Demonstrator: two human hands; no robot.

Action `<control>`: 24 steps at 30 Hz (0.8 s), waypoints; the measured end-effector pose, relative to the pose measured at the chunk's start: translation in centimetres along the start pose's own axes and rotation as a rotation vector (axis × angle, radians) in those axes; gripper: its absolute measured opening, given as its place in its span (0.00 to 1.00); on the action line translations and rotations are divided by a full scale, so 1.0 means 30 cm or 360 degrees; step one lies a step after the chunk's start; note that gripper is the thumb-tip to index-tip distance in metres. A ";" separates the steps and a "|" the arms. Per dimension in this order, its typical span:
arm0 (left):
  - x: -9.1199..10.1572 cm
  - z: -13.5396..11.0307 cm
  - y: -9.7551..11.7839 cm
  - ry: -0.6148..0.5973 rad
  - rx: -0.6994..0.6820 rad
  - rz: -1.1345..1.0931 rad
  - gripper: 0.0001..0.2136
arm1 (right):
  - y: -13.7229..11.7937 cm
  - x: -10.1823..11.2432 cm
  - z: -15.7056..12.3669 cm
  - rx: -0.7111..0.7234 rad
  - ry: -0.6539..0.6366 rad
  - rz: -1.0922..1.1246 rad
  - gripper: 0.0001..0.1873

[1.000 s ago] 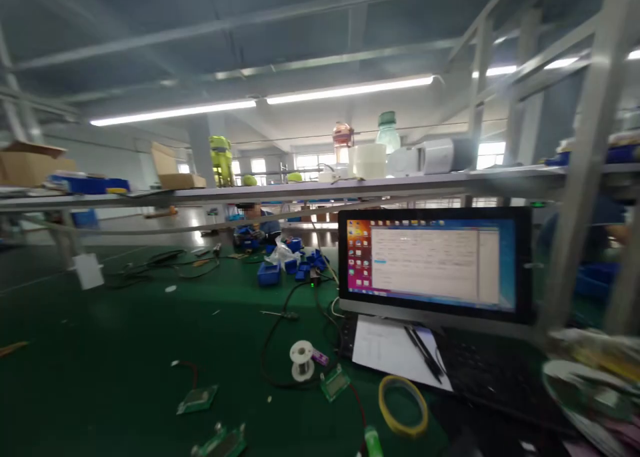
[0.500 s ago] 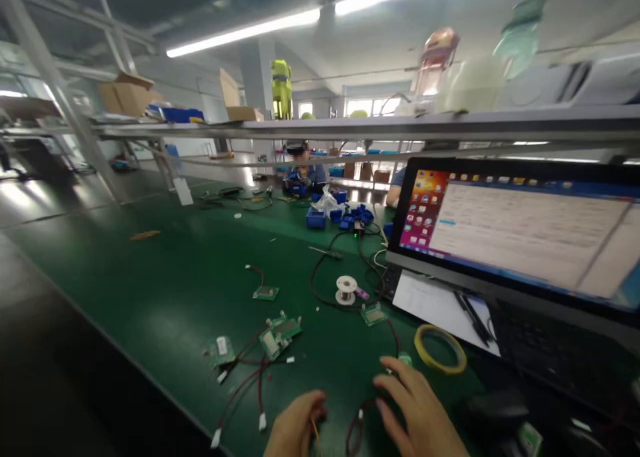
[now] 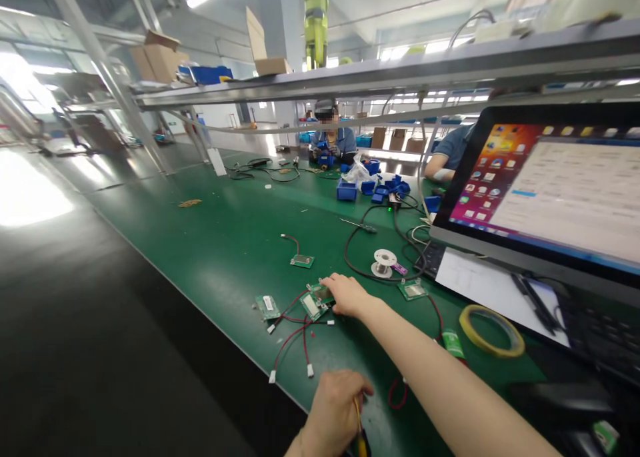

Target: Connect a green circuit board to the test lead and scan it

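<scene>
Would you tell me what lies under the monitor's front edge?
Under the monitor a white paper sheet with dark pens lies on a black keyboard; the monitor covers their rear parts.

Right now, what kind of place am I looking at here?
Most likely an electronics assembly workshop. A long green workbench carries small circuit boards with red wires, which the right hand touches. A monitor stands alongside, and another person sits at blue parts bins farther down.

right hand [image 3: 345, 294] now stretched out onto circuit boards [image 3: 315, 301], left hand [image 3: 334, 407] drawn nearer
</scene>
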State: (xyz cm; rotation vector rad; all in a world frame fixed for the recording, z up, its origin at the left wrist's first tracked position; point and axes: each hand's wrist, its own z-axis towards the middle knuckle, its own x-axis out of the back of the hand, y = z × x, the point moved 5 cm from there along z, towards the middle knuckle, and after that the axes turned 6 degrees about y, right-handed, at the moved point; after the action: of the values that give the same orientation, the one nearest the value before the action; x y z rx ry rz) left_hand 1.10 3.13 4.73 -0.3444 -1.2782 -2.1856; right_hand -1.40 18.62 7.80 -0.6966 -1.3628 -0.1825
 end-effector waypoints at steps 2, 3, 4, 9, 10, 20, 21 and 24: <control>0.003 -0.001 0.000 0.0000 0.0020 -0.0003 0.13 | 0.012 -0.015 0.024 0.0030 -0.0090 0.0045 0.18; 0.005 -0.001 0.000 0.0002 0.0027 0.0000 0.13 | 0.020 -0.020 0.026 0.0047 -0.0113 0.0080 0.14; 0.006 -0.001 0.000 0.0000 0.0032 0.0003 0.12 | 0.028 -0.023 0.023 0.0063 -0.0119 0.0122 0.13; 0.009 0.000 0.001 -0.0007 0.0049 -0.0017 0.10 | 0.061 -0.010 -0.015 0.0047 0.0036 0.0445 0.09; 0.010 0.000 0.001 -0.0002 0.0046 -0.0025 0.10 | 0.066 -0.001 -0.023 0.0015 0.0089 0.0524 0.11; 0.022 0.002 0.017 0.0007 0.0024 -0.0074 0.12 | 0.233 0.126 -0.245 -0.0214 -0.0416 0.0970 0.16; 0.027 -0.002 0.018 0.0030 0.0027 -0.0086 0.12 | 0.259 0.124 -0.269 -0.0257 -0.0500 0.0932 0.14; 0.049 -0.028 0.031 0.0159 -0.0104 -0.0142 0.10 | 0.313 0.109 -0.310 -0.0395 -0.0592 0.0760 0.10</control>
State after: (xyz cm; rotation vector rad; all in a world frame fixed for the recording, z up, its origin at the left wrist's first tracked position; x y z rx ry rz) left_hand 0.54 1.55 5.68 -0.2042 -1.1907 -2.2927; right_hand 11.85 21.75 7.17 -1.2914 -1.4938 0.1722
